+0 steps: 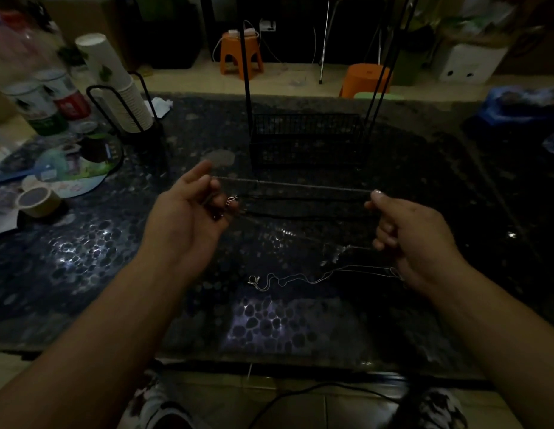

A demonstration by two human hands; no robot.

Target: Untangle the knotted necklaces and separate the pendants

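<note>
While the left hand and the right hand each keep a pinching grip on one end, a chain is pulled straight between them, above the dark worktop. Held tight like this, I think it shows any loops. A clasp dangles by the left fingers. Another thin necklace lies wiggly on the worktop, running under the right hand.

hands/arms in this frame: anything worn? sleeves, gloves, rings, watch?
Nothing worn that shows. The left hand and right hand are bare, no gloves; both forearms are uncovered to the frame edge, so no sleeves or watch are visible. No rings can be made out, though the dim light limits detail.
</note>
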